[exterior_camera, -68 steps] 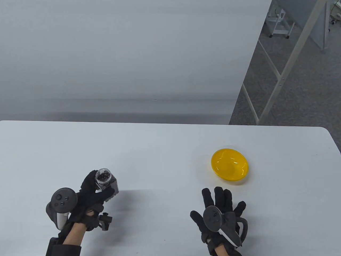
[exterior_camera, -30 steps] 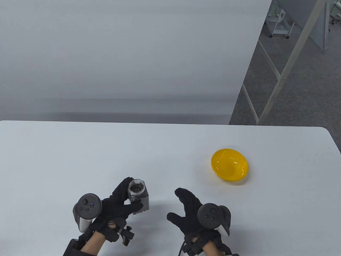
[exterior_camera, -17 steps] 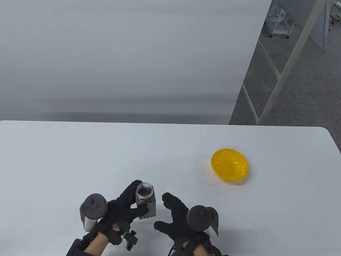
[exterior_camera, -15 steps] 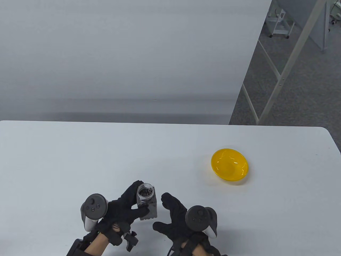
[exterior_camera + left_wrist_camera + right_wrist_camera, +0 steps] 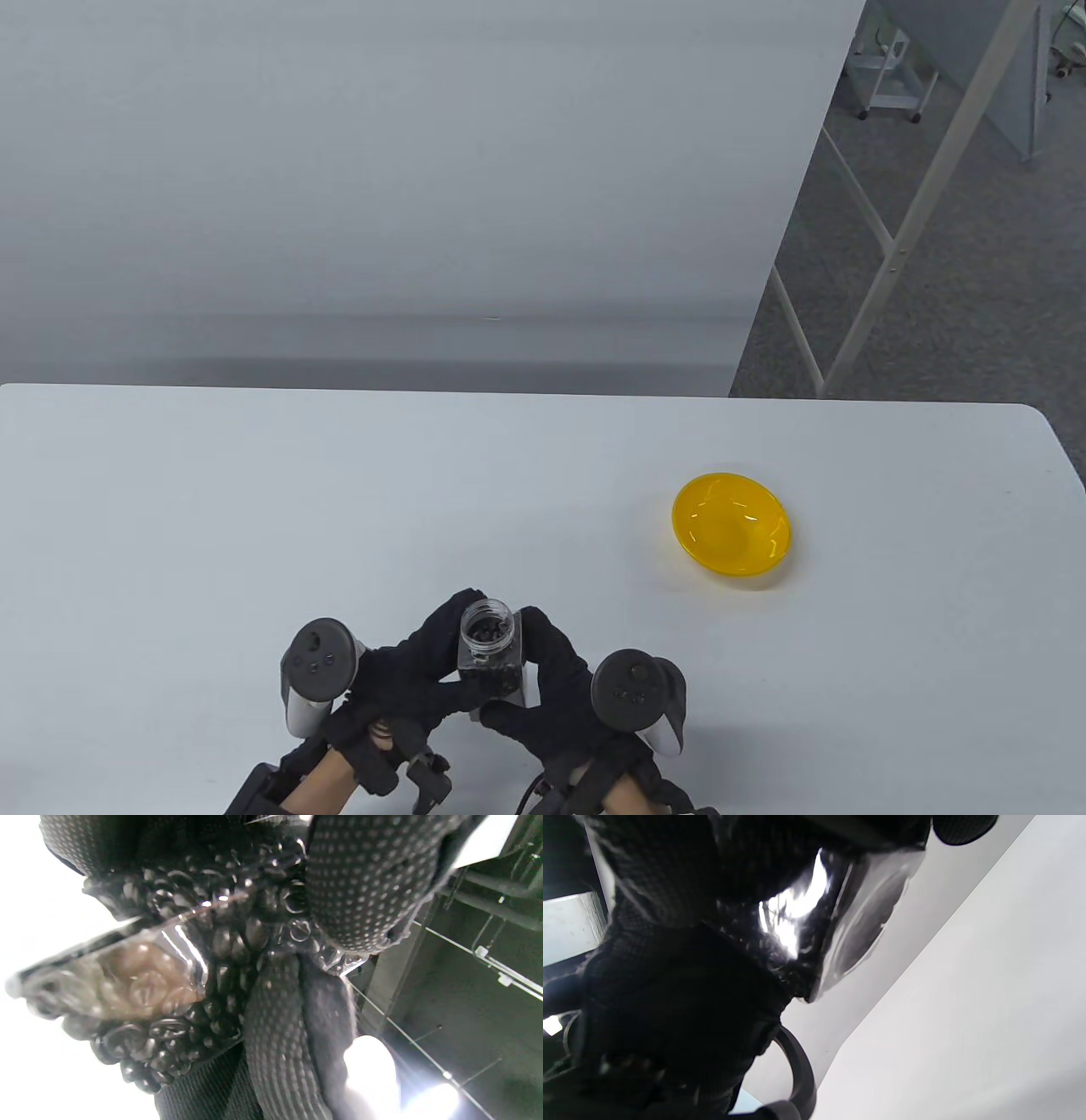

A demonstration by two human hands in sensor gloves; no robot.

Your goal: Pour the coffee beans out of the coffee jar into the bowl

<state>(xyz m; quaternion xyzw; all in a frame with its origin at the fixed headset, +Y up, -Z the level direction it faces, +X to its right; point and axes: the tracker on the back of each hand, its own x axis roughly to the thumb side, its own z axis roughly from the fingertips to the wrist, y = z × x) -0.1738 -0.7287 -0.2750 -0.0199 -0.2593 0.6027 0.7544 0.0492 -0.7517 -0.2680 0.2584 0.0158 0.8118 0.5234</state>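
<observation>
A clear, lidless coffee jar (image 5: pixel 489 652) full of dark beans is held upright above the table's front edge. My left hand (image 5: pixel 422 671) grips it from the left. My right hand (image 5: pixel 547 679) wraps it from the right. The left wrist view shows the beans through the jar's wall (image 5: pixel 178 959), with gloved fingers (image 5: pixel 365 882) across it. The right wrist view shows the jar's bottom (image 5: pixel 857 921) against my dark glove. The empty yellow bowl (image 5: pixel 731 525) stands on the table to the right, well apart from the jar.
The white table (image 5: pixel 254 509) ends at a rounded right corner. Beyond its right edge are grey floor and a white metal frame (image 5: pixel 891 246). A grey wall stands behind the table.
My left hand carried the jar from the left to the front middle. My right hand left its flat rest near the bowl, came leftward and closed on the jar's right side.
</observation>
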